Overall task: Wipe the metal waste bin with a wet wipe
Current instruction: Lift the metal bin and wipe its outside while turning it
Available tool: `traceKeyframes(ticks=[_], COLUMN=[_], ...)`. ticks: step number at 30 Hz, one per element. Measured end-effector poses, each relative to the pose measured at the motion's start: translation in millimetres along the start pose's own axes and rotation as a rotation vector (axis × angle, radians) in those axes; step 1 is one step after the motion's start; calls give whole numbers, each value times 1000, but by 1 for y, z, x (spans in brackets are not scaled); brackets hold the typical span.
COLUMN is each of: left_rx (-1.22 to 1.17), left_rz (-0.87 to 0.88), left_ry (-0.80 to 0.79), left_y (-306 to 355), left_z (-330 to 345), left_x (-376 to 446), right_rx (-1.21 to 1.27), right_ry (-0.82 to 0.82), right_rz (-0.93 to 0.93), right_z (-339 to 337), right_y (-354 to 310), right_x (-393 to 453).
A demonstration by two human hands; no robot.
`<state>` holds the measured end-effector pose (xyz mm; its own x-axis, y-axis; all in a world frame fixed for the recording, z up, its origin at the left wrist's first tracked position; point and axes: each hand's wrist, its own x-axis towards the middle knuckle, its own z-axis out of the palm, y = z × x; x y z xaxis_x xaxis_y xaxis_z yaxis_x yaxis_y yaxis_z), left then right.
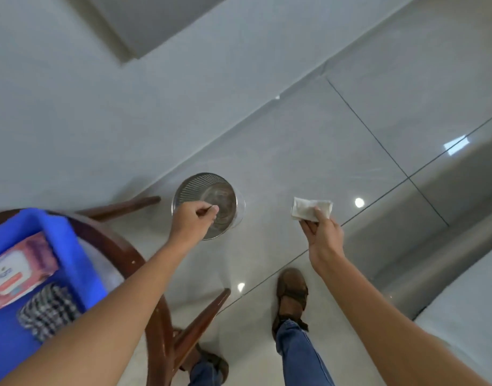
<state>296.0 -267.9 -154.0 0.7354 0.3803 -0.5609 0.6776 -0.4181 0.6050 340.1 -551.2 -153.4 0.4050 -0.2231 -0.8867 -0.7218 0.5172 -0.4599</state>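
A round metal waste bin (200, 188) with a ribbed inner wall stands on the floor by the wall, seen from above. My left hand (193, 221) hovers over its near rim with the fingers curled shut and nothing visible in them. To the right of the bin, above bare floor, my right hand (321, 231) pinches a folded white wet wipe (309, 208). The wipe is clear of the bin.
A round wooden stool (133, 254) at lower left carries a blue tray (72, 246) with a pink wet-wipe pack (16, 274) and a checked cloth (48, 310). Its legs splay toward the bin. My feet in brown shoes (292, 291) stand on glossy grey tiles.
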Motion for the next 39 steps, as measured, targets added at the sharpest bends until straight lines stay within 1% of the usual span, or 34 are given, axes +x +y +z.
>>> traceKeyframes(ticks=[5, 9, 12, 15, 19, 24, 27, 30, 33, 39], left_rx=[186, 304, 425, 458, 419, 416, 438, 410, 381, 217], left_rz=[0, 9, 76, 121, 148, 62, 20, 16, 55, 221], left_ry=[-10, -36, -25, 47, 116, 108, 204, 278, 259, 101], left_y=[-17, -31, -43, -42, -27, -12, -9, -7, -4, 22], left_z=[54, 78, 89, 93, 97, 106, 101, 74, 45, 22], left_x=[14, 14, 15, 17, 27, 39, 32, 16, -4, -42], right_rx=[-23, -37, -59, -93, -193, -276, -363, -552, -708, -785], right_ry=[57, 55, 41, 21, -16, -52, -110, -164, -236, -537], right_rz=[67, 108, 118, 119, 80, 39, -24, -173, -354, -612], right_z=[-46, -53, -53, -49, -40, -25, -11, 7, 31, 75], right_y=[23, 39, 45, 48, 53, 56, 54, 54, 66, 112], right_x=[51, 73, 83, 88, 88, 79, 66, 46, 24, -38])
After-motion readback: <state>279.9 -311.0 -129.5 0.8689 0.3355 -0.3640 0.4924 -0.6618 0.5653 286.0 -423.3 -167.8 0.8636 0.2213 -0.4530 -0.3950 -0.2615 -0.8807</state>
